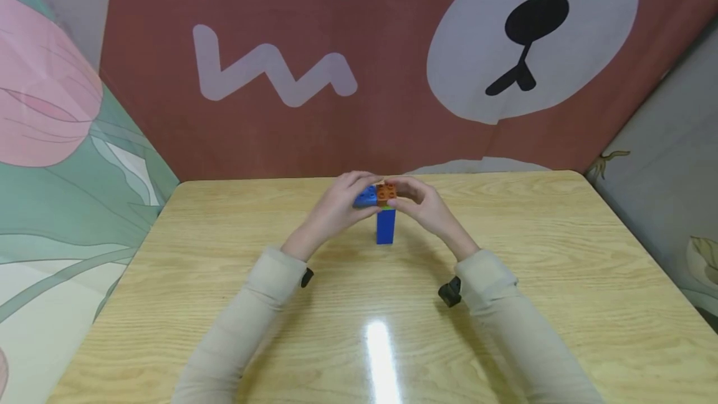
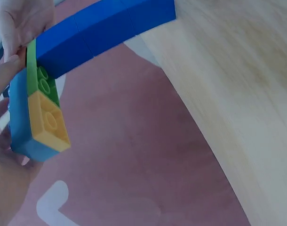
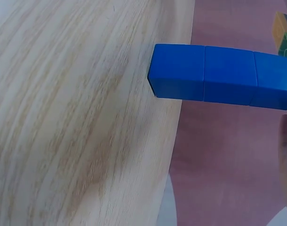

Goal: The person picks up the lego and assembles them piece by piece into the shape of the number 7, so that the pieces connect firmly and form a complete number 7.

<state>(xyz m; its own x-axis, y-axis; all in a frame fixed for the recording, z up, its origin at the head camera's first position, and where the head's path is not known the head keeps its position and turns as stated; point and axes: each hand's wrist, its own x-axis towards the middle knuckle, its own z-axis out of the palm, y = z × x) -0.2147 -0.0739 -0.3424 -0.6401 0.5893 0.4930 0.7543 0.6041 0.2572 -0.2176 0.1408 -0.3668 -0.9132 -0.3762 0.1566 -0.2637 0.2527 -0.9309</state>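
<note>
A column of stacked blue toy bricks (image 1: 385,227) stands upright on the table. On its top lies a green brick (image 2: 42,84), which sticks out past the column on one side. Above it sit an orange brick (image 1: 386,193) and, to its left, a blue brick (image 1: 364,197). Under the overhanging end of that blue brick is a yellow brick (image 2: 49,123), beside the green one. My left hand (image 1: 336,204) grips the upper blue brick, fingers behind and thumb in front. From the right, my right hand (image 1: 426,207) pinches the orange brick between thumb and fingers.
The wood-grain table (image 1: 224,229) reaches back to a reddish-brown cloth (image 1: 387,123) with a cartoon face. Black wrist devices show below both sleeves, the right one (image 1: 450,292) more clearly. A patterned cloth (image 1: 50,217) hangs at the left.
</note>
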